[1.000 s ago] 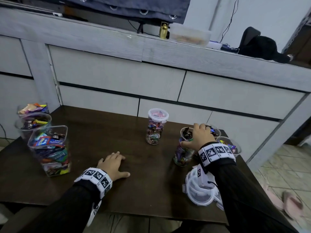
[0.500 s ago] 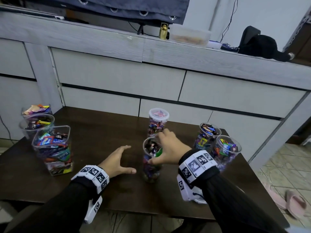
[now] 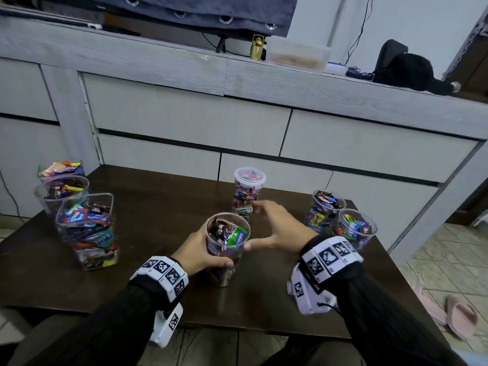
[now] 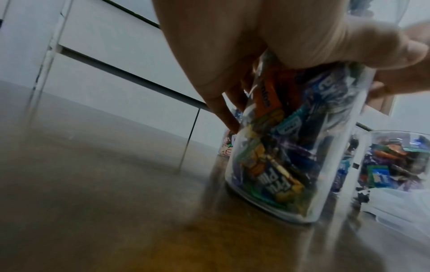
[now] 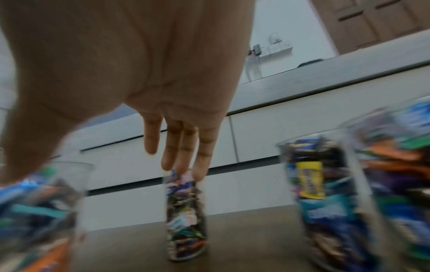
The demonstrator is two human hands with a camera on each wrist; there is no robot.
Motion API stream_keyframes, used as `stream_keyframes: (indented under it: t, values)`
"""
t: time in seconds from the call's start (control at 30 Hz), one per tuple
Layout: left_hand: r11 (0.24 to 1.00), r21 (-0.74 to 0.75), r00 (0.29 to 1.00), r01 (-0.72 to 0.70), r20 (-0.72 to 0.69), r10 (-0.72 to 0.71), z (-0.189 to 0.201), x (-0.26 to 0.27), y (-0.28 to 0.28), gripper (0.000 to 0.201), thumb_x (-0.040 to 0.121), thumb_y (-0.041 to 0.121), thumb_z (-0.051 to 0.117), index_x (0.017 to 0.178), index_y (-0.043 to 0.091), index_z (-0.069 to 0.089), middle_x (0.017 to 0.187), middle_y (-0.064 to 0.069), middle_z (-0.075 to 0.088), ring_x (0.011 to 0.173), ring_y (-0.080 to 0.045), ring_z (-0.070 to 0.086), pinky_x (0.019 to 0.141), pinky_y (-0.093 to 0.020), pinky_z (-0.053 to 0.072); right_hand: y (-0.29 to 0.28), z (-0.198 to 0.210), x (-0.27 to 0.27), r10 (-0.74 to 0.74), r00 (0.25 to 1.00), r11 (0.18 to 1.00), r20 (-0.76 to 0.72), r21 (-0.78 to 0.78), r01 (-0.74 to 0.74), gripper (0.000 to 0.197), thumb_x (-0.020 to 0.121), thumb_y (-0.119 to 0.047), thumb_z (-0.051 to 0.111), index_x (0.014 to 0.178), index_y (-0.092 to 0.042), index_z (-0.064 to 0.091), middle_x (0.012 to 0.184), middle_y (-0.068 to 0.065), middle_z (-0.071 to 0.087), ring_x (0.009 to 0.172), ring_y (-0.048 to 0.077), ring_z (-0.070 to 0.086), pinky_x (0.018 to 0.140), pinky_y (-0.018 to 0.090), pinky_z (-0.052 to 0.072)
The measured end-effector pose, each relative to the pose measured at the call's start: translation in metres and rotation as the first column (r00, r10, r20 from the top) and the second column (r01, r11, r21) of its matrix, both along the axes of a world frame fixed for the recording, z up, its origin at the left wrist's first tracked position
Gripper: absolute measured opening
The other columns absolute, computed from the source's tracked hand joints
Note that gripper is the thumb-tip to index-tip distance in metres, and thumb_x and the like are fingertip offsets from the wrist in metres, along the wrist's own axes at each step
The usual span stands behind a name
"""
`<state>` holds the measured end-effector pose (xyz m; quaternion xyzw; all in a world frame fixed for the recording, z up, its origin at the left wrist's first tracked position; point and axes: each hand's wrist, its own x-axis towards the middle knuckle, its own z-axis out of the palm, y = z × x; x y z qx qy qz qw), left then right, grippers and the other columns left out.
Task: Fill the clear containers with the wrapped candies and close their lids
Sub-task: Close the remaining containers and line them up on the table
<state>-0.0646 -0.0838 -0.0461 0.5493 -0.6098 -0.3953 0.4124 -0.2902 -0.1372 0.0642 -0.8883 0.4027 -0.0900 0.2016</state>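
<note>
At table centre, near the front edge: left hand (image 3: 199, 249) wrapped round an uncapped clear jar (image 3: 227, 243), thumb (image 3: 221, 263) across the near wall, fingers (image 4: 227, 114) curled round the far side. Jar upright, long axis vertical, open mouth upward, base on the dark wooden table (image 3: 148, 215); packed to the rim with wrapped candies (image 3: 229, 233). Just right of the jar: right hand (image 3: 280, 228) spread, fingers (image 5: 184, 147) straight and loosely apart, gripping nothing; thumb tip at the jar's rim, contact not resolvable through motion blur.

Behind the jar, towards the drawers: lidded jar (image 3: 247, 192), upright, white cap on, candy-filled. At right, well apart from the hands: two open jars (image 3: 327, 212), upright and touching or nearly so, both full. At the left edge: square open container (image 3: 88, 231) in front, two round open containers (image 3: 62, 191) behind it, all upright and filled.

Beyond the table: grey drawer unit (image 3: 190, 122). On its top: black cap (image 3: 412, 72) and translucent box (image 3: 297, 54).
</note>
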Motion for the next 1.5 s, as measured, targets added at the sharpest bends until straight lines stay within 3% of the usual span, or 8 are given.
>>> stream_keyframes:
  t: [0.1,0.23,0.53,0.83,0.93,1.13,1.37,1.5]
  values:
    - [1.0,0.027,1.0,-0.009,-0.003,0.009,0.002,0.003,-0.006,0.096,0.035,0.053,0.093,0.117,0.051,0.044,0.111,0.028,0.066,0.109,0.007,0.06,0.092,-0.017,0.047,-0.01,-0.01,-0.037,-0.105,0.961,0.994,-0.255,-0.063,0.092,0.078,0.068,-0.055,0.076,0.127,-0.015,0.045,0.123,0.005,0.046,0.116,0.021,0.047,0.099,0.031,0.04]
    - [0.999,0.021,0.999,-0.035,-0.002,0.035,0.0,0.002,-0.008,0.096,0.035,0.053,0.093,0.117,0.054,0.043,0.112,0.023,0.067,0.11,0.006,0.06,0.091,-0.015,0.047,-0.002,-0.04,-0.074,-0.129,0.794,0.988,-0.594,-0.013,0.151,0.104,0.054,-0.065,0.077,0.136,-0.019,0.032,0.129,0.004,0.037,0.12,0.023,0.039,0.099,0.041,0.043]
    - [0.999,0.023,0.999,-0.032,-0.018,0.032,-0.003,0.001,-0.01,0.091,0.039,0.048,0.093,0.117,0.048,0.045,0.114,0.017,0.067,0.109,0.003,0.061,0.093,-0.018,0.047,0.01,-0.067,-0.087,-0.11,0.698,0.99,-0.708,-0.139,0.015,0.089,0.055,-0.045,0.083,0.123,-0.017,0.033,0.12,0.005,0.036,0.11,0.024,0.04,0.083,0.038,0.047]
    - [0.999,0.031,1.0,-0.018,-0.025,0.019,-0.002,0.001,-0.01,0.09,0.042,0.047,0.092,0.116,0.05,0.042,0.115,0.018,0.065,0.109,0.006,0.06,0.093,-0.017,0.047,-0.012,-0.017,-0.056,-0.092,0.91,0.996,-0.404,-0.028,0.088,0.024,0.083,-0.02,0.066,0.105,-0.014,0.058,0.104,0.003,0.065,0.096,0.019,0.062,0.077,0.023,0.043]
    - [1.0,0.028,1.0,-0.013,-0.024,0.014,-0.004,0.002,-0.01,0.09,0.042,0.049,0.092,0.116,0.051,0.042,0.116,0.018,0.065,0.11,0.006,0.059,0.093,-0.017,0.047,-0.02,0.007,-0.043,-0.16,0.981,0.987,-0.108,-0.028,0.158,0.031,0.081,-0.02,0.072,0.107,-0.017,0.055,0.101,0.001,0.065,0.088,0.015,0.06,0.072,0.021,0.042]
    - [1.0,0.01,0.999,-0.014,-0.033,0.014,-0.006,0.002,-0.01,0.089,0.042,0.049,0.093,0.116,0.051,0.044,0.113,0.031,0.063,0.109,0.008,0.06,0.091,-0.013,0.047,-0.018,0.047,0.002,-0.215,0.805,0.956,0.553,0.287,0.058,0.047,0.075,-0.006,0.077,0.109,-0.021,0.049,0.084,0.007,0.07,0.066,0.013,0.068,0.061,0.028,0.057]
    - [1.0,-0.008,0.997,-0.003,-0.083,0.003,-0.004,-0.001,-0.007,0.09,0.046,0.05,0.092,0.123,0.042,0.047,0.117,0.031,0.062,0.113,0.008,0.057,0.088,-0.005,0.044,-0.005,0.022,0.053,-0.089,0.871,0.924,0.483,0.367,-0.11,0.042,0.079,-0.01,0.075,0.118,-0.007,0.058,0.097,0.003,0.068,0.082,0.007,0.067,0.071,0.019,0.054]
    - [0.999,-0.033,0.99,-0.012,-0.142,0.007,-0.008,-0.003,-0.007,0.08,0.048,0.042,0.093,0.118,0.03,0.058,0.115,0.014,0.069,0.111,-0.004,0.063,0.093,-0.015,0.047,-0.004,0.004,0.064,0.016,0.946,0.99,0.324,0.127,-0.06,0.038,0.081,-0.03,0.073,0.115,-0.016,0.062,0.107,0.0,0.064,0.097,0.011,0.059,0.084,0.027,0.051]
